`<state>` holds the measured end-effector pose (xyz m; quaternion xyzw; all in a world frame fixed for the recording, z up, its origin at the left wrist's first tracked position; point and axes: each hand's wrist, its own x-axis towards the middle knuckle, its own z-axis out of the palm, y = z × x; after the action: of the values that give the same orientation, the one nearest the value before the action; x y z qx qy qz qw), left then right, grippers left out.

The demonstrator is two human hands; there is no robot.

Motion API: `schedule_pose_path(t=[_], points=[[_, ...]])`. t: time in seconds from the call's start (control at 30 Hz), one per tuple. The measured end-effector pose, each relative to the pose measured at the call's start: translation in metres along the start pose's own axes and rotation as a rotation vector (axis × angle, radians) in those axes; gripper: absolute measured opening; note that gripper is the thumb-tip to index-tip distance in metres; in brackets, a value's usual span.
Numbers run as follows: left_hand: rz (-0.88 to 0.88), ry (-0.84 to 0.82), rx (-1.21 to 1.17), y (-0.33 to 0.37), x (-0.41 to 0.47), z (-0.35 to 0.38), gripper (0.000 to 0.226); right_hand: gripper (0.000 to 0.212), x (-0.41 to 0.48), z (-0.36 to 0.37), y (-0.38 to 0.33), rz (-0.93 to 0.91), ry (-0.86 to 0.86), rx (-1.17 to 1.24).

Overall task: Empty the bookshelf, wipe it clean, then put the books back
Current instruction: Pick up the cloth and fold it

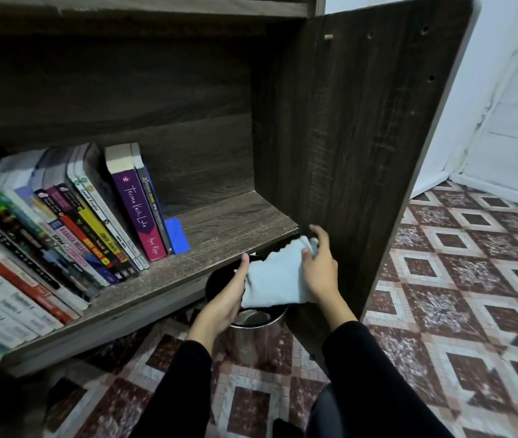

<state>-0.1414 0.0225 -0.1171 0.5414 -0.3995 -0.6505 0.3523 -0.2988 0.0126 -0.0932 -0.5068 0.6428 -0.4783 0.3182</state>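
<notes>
A dark wooden bookshelf (226, 229) fills the view, its lower board bare on the right. Several books (71, 229) lean in a row on its left half, ending with a purple book (139, 210) and a small blue block (177, 235). A pale blue cloth (278, 279) is held just off the shelf's front right corner. My left hand (230, 295) grips its left edge from below, thumb up. My right hand (319, 270) holds its right end, fingers partly spread.
A shiny metal bin (257, 336) stands on the floor right under the cloth. The shelf's right side panel (362, 147) rises close beside my right hand. Patterned floor tiles (456, 295) spread to the right, up to a white wall (504, 121).
</notes>
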Motion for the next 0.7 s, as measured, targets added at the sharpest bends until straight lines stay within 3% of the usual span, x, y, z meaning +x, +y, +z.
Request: schedule_pose_path(t=[0.13, 0.2, 0.27, 0.37, 0.5, 0.57, 0.7], points=[[0.059, 0.061, -0.054, 0.007, -0.003, 0.012, 0.041, 0.009, 0.002, -0.007, 0.003, 0.244, -0.059, -0.121], [0.141, 0.171, 0.105, 0.004, 0.0, 0.014, 0.036, 0.006, 0.001, -0.013, 0.001, 0.295, -0.137, -0.055], [0.281, 0.231, 0.164, 0.007, -0.006, 0.016, 0.045, 0.008, -0.004, -0.024, -0.006, 0.253, -0.18, 0.024], [0.543, 0.205, 0.25, 0.032, -0.027, 0.022, 0.06, 0.018, -0.009, -0.045, -0.024, 0.109, -0.154, 0.05], [0.894, 0.123, 0.392, 0.091, -0.061, 0.032, 0.035, 0.029, -0.014, -0.079, -0.077, -0.261, -0.022, 0.052], [0.965, 0.109, 0.444, 0.126, -0.077, 0.036, 0.03, 0.028, -0.017, -0.094, -0.109, -0.457, 0.021, 0.076], [1.12, 0.248, 0.587, 0.2, -0.11, 0.036, 0.042, 0.029, -0.005, -0.115, -0.178, -0.771, 0.046, 0.106]])
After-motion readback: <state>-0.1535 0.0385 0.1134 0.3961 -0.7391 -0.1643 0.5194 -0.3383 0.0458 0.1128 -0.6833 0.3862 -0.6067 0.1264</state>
